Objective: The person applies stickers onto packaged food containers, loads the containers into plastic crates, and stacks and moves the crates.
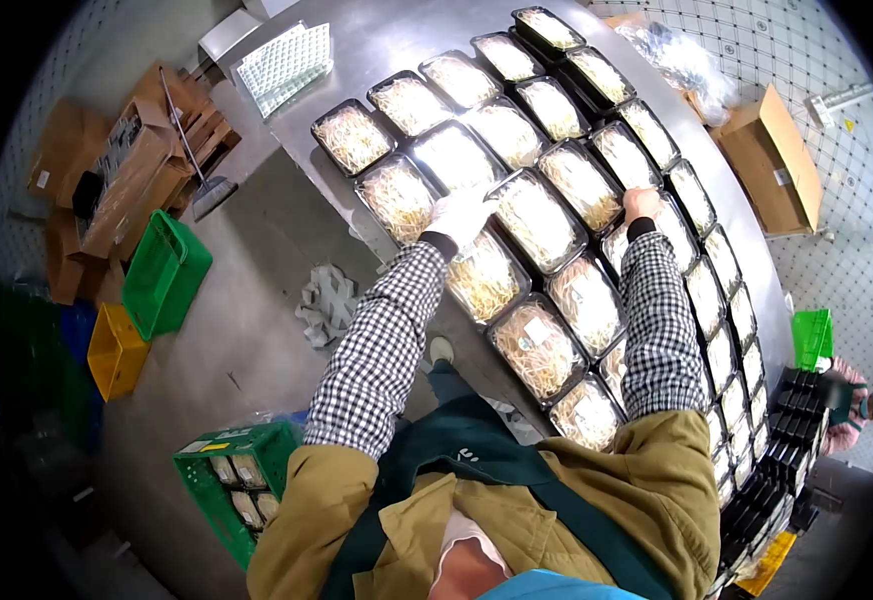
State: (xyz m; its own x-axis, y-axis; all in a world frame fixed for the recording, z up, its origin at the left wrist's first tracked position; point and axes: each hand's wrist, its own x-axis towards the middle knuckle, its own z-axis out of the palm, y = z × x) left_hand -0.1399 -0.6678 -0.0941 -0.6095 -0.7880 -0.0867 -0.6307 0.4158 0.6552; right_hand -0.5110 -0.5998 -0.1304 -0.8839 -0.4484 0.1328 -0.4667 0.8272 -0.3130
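The left hand (pixel 462 215), in what looks like a white glove, is at the left edge of a black tray of pale sprouts (pixel 540 222), fingers reaching toward the rim — glare hides whether they pinch it. The right hand (pixel 643 203) has its fingers curled just right of a neighbouring tray (pixel 582 185); I cannot tell if they grip anything. Behind the hands come 2 checked sleeves (pixel 377 340). Both trays sit among close rows of similar ones on a steel table (pixel 382 42), and 1 labelled tray (pixel 535 345) lies nearer the body. At the table's far left corner are patterned sheets (pixel 287 68). Farther out, on the left, stand cardboard boxes (pixel 107 190), a broom (pixel 215 195), a green crate (pixel 167 275) and a yellow crate (pixel 117 352) — while on the right another person (pixel 845 410) is beside stacked black trays (pixel 795 425).
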